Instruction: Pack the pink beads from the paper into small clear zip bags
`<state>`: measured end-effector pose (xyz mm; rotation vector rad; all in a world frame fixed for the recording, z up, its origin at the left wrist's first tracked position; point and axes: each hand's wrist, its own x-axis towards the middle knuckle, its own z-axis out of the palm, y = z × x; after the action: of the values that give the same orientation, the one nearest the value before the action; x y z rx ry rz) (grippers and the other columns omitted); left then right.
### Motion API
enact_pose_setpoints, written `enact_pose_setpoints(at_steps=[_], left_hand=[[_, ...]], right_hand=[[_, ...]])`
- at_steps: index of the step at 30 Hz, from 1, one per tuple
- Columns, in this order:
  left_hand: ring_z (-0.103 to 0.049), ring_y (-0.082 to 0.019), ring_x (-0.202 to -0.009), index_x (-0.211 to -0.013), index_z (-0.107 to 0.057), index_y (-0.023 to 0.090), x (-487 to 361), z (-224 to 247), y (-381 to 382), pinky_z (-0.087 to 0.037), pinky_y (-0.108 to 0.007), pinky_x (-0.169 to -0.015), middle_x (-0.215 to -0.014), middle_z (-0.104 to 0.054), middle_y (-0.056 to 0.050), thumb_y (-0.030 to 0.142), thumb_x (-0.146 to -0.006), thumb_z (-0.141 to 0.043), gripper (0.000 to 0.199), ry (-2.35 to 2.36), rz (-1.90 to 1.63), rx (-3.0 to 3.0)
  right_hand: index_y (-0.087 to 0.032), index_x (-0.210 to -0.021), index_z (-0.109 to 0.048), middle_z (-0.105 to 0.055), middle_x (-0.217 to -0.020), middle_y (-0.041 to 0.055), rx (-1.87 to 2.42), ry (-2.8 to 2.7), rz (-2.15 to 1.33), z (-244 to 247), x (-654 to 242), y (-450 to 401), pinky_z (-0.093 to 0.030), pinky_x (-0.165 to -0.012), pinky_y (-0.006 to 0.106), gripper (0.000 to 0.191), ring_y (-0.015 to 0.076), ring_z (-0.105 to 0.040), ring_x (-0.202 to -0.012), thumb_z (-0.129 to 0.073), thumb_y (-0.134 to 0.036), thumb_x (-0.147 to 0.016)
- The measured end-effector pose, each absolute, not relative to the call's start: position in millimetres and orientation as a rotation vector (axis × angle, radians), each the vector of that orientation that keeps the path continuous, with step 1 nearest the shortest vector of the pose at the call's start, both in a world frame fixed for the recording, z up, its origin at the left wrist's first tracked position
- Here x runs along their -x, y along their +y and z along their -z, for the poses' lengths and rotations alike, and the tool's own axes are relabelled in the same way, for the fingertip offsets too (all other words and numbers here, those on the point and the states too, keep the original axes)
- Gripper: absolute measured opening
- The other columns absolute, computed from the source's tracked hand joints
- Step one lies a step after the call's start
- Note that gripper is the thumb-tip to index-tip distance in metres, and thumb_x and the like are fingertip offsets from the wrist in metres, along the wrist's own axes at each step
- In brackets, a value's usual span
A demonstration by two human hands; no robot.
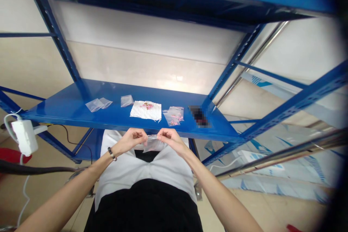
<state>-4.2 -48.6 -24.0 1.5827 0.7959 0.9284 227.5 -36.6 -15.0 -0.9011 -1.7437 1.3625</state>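
Note:
Between my two hands hangs a small clear zip bag (152,145), held by its top edge above my lap, just in front of the shelf edge. My left hand (135,138) pinches the left end of that edge, and my right hand (169,138) pinches the right end. Whether anything lies inside the bag I cannot make out. On the blue shelf (73,110) ahead, a white cloth (138,111) carries a small heap of pink and brownish pieces (147,106). To its right lie overlapping clear bags (178,110) with pink pieces inside.
Flat clear bags (94,105) lie on the shelf's left part, and another clear bag (126,100) sits left of the cloth. A blurred-out dark object (199,116) is at the right. Overhead is an upper blue shelf (168,3). A white power strip (25,137) hangs at the left.

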Motion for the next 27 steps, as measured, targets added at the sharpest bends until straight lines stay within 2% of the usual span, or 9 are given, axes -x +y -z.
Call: enact_pose_setpoints(at_steps=[6, 12, 16, 19, 27], left_hand=[[-0.057, -0.013, -0.066, -0.075, -0.063, 0.012, -5.4, 31.1, -51.7, -0.043, -0.024, -0.065, -0.07, -0.065, -0.004, 0.042, -0.086, -0.064, 0.033, 0.791, -0.887, -1.588], [-0.057, -0.013, -0.063, -0.074, -0.061, 0.013, 7.7, 21.2, -60.4, -0.044, -0.025, -0.066, -0.066, -0.063, -0.002, 0.036, -0.088, -0.061, 0.027, 0.799, -0.742, -1.748], [-0.055, -0.012, -0.059, -0.07, -0.059, 0.014, 12.2, 17.6, -57.1, -0.041, -0.023, -0.06, -0.062, -0.061, -0.001, 0.036, -0.09, -0.058, 0.03, 0.817, -0.68, -1.769], [-0.051, -0.011, -0.054, -0.067, -0.057, 0.014, 10.9, 17.6, -52.5, -0.037, -0.022, -0.055, -0.058, -0.059, -0.001, 0.038, -0.091, -0.056, 0.035, 0.824, -0.672, -1.76], [-0.052, -0.011, -0.055, -0.066, -0.058, 0.014, 9.5, 16.6, -62.0, -0.038, -0.023, -0.058, -0.059, -0.062, -0.003, 0.041, -0.091, -0.058, 0.037, 0.755, -0.659, -1.761]], right_hand=[[-0.015, -0.076, -0.066, -0.061, -0.073, 0.0017, 0.842, -1.881, -1.293, 19.3, -213.6, -43.6, -0.038, -0.066, 0.025, 0.027, 0.0139, -0.051, -0.069, -0.065, -0.039, -0.086], [-0.015, -0.072, -0.063, -0.053, -0.066, -0.0013, 0.836, -1.983, -1.244, 17.8, -206.9, -51.0, -0.034, -0.061, 0.024, 0.031, 0.0114, -0.043, -0.063, -0.064, -0.043, -0.086], [-0.014, -0.072, -0.064, -0.052, -0.065, -0.0016, 0.831, -2.038, -1.244, 16.7, -211.1, -40.7, -0.033, -0.06, 0.024, 0.032, 0.011, -0.041, -0.062, -0.067, -0.044, -0.083], [-0.014, -0.072, -0.065, -0.052, -0.064, -0.0016, 0.852, -2.036, -1.251, 15.3, -218.1, -32.8, -0.034, -0.059, 0.023, 0.033, 0.0109, -0.041, -0.061, -0.068, -0.046, -0.082], [-0.015, -0.075, -0.067, -0.057, -0.067, -0.0005, 0.832, -2.074, -1.228, 7.5, -236.5, -42.0, -0.036, -0.062, 0.024, 0.031, 0.012, -0.046, -0.065, -0.068, -0.045, -0.083]])
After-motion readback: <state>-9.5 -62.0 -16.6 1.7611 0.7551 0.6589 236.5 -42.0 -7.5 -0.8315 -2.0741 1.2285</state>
